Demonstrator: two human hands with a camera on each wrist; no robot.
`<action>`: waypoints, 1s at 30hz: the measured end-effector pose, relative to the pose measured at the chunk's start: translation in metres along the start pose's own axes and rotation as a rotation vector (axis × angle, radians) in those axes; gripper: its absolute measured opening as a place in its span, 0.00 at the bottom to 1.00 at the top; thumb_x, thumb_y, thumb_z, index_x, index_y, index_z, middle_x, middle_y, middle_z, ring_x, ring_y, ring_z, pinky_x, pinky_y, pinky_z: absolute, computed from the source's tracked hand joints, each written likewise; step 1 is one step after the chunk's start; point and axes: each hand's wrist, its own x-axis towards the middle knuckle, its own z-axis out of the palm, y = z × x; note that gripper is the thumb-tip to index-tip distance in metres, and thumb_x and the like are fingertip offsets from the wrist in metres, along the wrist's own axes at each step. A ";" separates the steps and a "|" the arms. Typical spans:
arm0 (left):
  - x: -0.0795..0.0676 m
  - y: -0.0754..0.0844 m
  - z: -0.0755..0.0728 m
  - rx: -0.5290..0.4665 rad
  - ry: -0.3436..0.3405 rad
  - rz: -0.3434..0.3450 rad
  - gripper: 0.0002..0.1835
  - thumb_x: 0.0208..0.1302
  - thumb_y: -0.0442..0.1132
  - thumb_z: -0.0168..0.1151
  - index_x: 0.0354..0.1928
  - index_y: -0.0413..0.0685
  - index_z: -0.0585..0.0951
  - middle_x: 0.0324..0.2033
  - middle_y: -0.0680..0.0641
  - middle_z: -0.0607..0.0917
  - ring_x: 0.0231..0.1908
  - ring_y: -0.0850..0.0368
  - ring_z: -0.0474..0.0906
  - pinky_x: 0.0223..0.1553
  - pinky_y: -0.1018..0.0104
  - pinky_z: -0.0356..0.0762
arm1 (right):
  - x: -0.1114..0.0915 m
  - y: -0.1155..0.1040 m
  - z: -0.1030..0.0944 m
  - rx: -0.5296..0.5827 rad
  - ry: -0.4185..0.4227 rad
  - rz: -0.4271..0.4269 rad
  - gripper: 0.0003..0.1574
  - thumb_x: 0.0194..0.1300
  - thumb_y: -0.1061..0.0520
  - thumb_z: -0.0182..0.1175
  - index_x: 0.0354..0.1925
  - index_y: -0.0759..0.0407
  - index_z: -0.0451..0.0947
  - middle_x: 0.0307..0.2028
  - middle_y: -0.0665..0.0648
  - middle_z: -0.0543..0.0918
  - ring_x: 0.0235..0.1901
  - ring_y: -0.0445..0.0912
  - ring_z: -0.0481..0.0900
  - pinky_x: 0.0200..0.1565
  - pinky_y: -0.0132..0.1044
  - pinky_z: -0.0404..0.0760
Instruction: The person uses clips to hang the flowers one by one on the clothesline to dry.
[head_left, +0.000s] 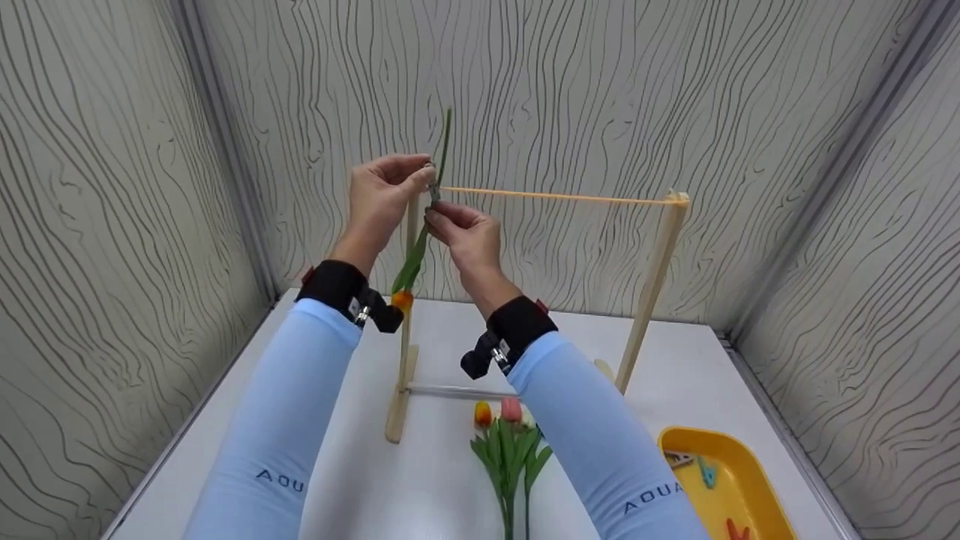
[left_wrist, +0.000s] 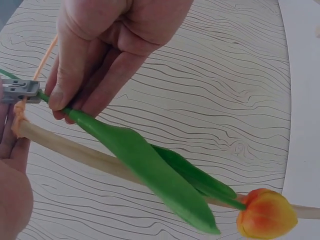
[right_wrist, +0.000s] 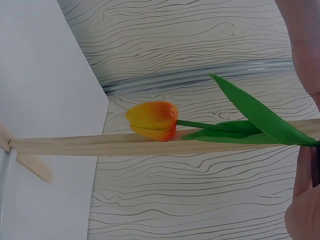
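An orange-yellow artificial tulip (right_wrist: 152, 121) hangs head down along the left wooden post (left_wrist: 95, 157), its green leaves (left_wrist: 145, 165) above the bloom. High at the post's top, my left hand (head_left: 379, 196) pinches a grey clothespin (left_wrist: 22, 90) between thumb and fingers. The clothespin sits at the orange cord (head_left: 555, 196), close to the cord's knot (left_wrist: 20, 112), with the tulip stem running through it. Just below, my right hand (head_left: 471, 238) pinches the stem between thumb and fingertips. The bare stem end (head_left: 448, 131) sticks up above both hands.
The cord runs to the right wooden post (head_left: 652, 289). A pale crossbar (head_left: 461, 391) joins the posts low down. Several tulips (head_left: 510, 442) lie on the white table (head_left: 352, 480). At the right, a yellow tray (head_left: 720, 439) holds several clothespins, partly behind my right sleeve.
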 end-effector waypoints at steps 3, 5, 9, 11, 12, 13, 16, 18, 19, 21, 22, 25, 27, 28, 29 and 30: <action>-0.001 -0.001 0.001 -0.010 0.005 0.010 0.13 0.71 0.40 0.75 0.54 0.45 0.91 0.46 0.47 0.94 0.45 0.61 0.89 0.53 0.67 0.87 | 0.000 0.000 -0.001 -0.016 -0.002 -0.005 0.14 0.71 0.68 0.70 0.53 0.70 0.89 0.48 0.64 0.94 0.44 0.43 0.95 0.57 0.41 0.92; -0.001 -0.001 0.001 -0.014 0.005 0.014 0.13 0.72 0.40 0.75 0.54 0.45 0.91 0.46 0.47 0.94 0.45 0.60 0.89 0.53 0.67 0.87 | 0.000 -0.001 -0.002 -0.029 -0.002 -0.010 0.13 0.71 0.68 0.70 0.53 0.69 0.89 0.48 0.65 0.94 0.44 0.43 0.95 0.57 0.40 0.92; 0.000 -0.002 0.002 -0.021 -0.002 0.017 0.16 0.73 0.41 0.74 0.57 0.42 0.90 0.48 0.46 0.94 0.46 0.61 0.89 0.54 0.68 0.87 | 0.000 -0.002 -0.003 -0.042 -0.005 -0.024 0.13 0.72 0.68 0.70 0.53 0.69 0.89 0.49 0.65 0.94 0.44 0.43 0.94 0.56 0.40 0.92; 0.000 -0.002 0.002 -0.027 -0.005 0.016 0.16 0.73 0.41 0.74 0.58 0.42 0.89 0.50 0.46 0.94 0.48 0.62 0.89 0.55 0.69 0.87 | 0.000 -0.002 -0.003 -0.045 -0.013 -0.032 0.13 0.72 0.68 0.69 0.53 0.69 0.89 0.49 0.65 0.94 0.44 0.43 0.94 0.57 0.40 0.92; 0.000 -0.003 0.002 -0.030 -0.005 0.019 0.17 0.73 0.40 0.73 0.58 0.42 0.89 0.51 0.45 0.94 0.48 0.62 0.89 0.55 0.69 0.87 | 0.000 -0.002 -0.004 -0.049 -0.019 -0.035 0.12 0.72 0.67 0.69 0.53 0.69 0.89 0.49 0.65 0.93 0.45 0.43 0.94 0.57 0.40 0.92; 0.000 -0.003 0.002 -0.033 -0.005 0.020 0.16 0.73 0.40 0.74 0.58 0.42 0.89 0.51 0.44 0.94 0.49 0.61 0.89 0.56 0.69 0.87 | 0.000 -0.002 -0.004 -0.057 -0.025 -0.038 0.12 0.72 0.67 0.69 0.53 0.68 0.89 0.49 0.65 0.93 0.45 0.43 0.94 0.57 0.40 0.92; -0.001 -0.003 0.001 -0.027 -0.009 0.023 0.17 0.73 0.41 0.74 0.59 0.42 0.89 0.53 0.43 0.93 0.50 0.61 0.89 0.56 0.69 0.87 | -0.001 -0.001 -0.005 -0.082 -0.039 -0.041 0.12 0.73 0.66 0.69 0.53 0.67 0.89 0.49 0.64 0.93 0.46 0.43 0.93 0.58 0.40 0.91; -0.002 -0.003 0.001 -0.024 -0.015 0.026 0.18 0.72 0.41 0.74 0.59 0.43 0.89 0.53 0.42 0.93 0.49 0.61 0.89 0.56 0.68 0.87 | -0.002 0.000 -0.005 -0.098 -0.044 -0.040 0.12 0.74 0.65 0.69 0.53 0.66 0.89 0.49 0.63 0.93 0.47 0.43 0.93 0.59 0.39 0.91; -0.002 -0.003 0.000 -0.022 -0.018 0.027 0.18 0.72 0.41 0.74 0.59 0.43 0.89 0.53 0.42 0.93 0.49 0.61 0.89 0.56 0.69 0.87 | -0.003 0.001 -0.006 -0.102 -0.047 -0.040 0.12 0.74 0.65 0.69 0.54 0.66 0.89 0.49 0.63 0.92 0.47 0.43 0.93 0.59 0.39 0.91; -0.004 -0.003 -0.001 -0.016 -0.024 0.034 0.17 0.72 0.40 0.74 0.59 0.43 0.89 0.53 0.41 0.93 0.49 0.62 0.89 0.55 0.69 0.87 | -0.004 0.002 -0.006 -0.101 -0.049 -0.038 0.13 0.74 0.65 0.68 0.54 0.67 0.89 0.50 0.64 0.92 0.47 0.43 0.92 0.59 0.39 0.91; -0.004 -0.003 -0.001 -0.014 -0.026 0.039 0.17 0.72 0.40 0.74 0.59 0.43 0.89 0.53 0.41 0.93 0.48 0.62 0.89 0.55 0.69 0.87 | -0.004 0.003 -0.006 -0.101 -0.049 -0.038 0.13 0.74 0.65 0.68 0.55 0.66 0.88 0.51 0.64 0.92 0.47 0.42 0.92 0.60 0.39 0.91; -0.005 -0.005 -0.002 -0.013 -0.025 0.050 0.17 0.72 0.39 0.74 0.59 0.44 0.89 0.52 0.41 0.93 0.48 0.62 0.89 0.54 0.69 0.86 | -0.004 0.004 -0.006 -0.097 -0.047 -0.041 0.14 0.74 0.66 0.68 0.55 0.67 0.88 0.51 0.64 0.92 0.46 0.41 0.91 0.59 0.38 0.91; -0.005 -0.005 -0.002 -0.016 -0.022 0.054 0.17 0.72 0.39 0.74 0.59 0.44 0.89 0.53 0.41 0.93 0.48 0.62 0.88 0.54 0.70 0.85 | -0.005 0.004 -0.006 -0.098 -0.045 -0.045 0.14 0.74 0.66 0.68 0.56 0.67 0.88 0.52 0.65 0.92 0.47 0.42 0.91 0.60 0.39 0.91; -0.005 -0.005 -0.002 -0.021 -0.022 0.055 0.17 0.72 0.39 0.74 0.59 0.44 0.89 0.53 0.41 0.92 0.48 0.62 0.88 0.54 0.70 0.86 | -0.005 0.004 -0.006 -0.101 -0.042 -0.049 0.14 0.74 0.66 0.68 0.56 0.67 0.88 0.52 0.65 0.92 0.47 0.42 0.91 0.60 0.39 0.91; -0.005 -0.006 -0.002 -0.025 -0.020 0.056 0.17 0.72 0.39 0.74 0.59 0.44 0.89 0.53 0.41 0.92 0.49 0.61 0.88 0.55 0.70 0.86 | -0.005 0.004 -0.007 -0.108 -0.039 -0.050 0.14 0.74 0.65 0.68 0.56 0.67 0.88 0.53 0.65 0.92 0.47 0.42 0.91 0.60 0.39 0.91; -0.005 -0.006 -0.003 -0.026 -0.019 0.055 0.17 0.72 0.39 0.74 0.60 0.44 0.88 0.54 0.41 0.92 0.50 0.61 0.88 0.55 0.69 0.85 | -0.006 0.004 -0.008 -0.116 -0.037 -0.052 0.14 0.74 0.65 0.68 0.56 0.66 0.88 0.53 0.65 0.92 0.48 0.42 0.90 0.60 0.38 0.90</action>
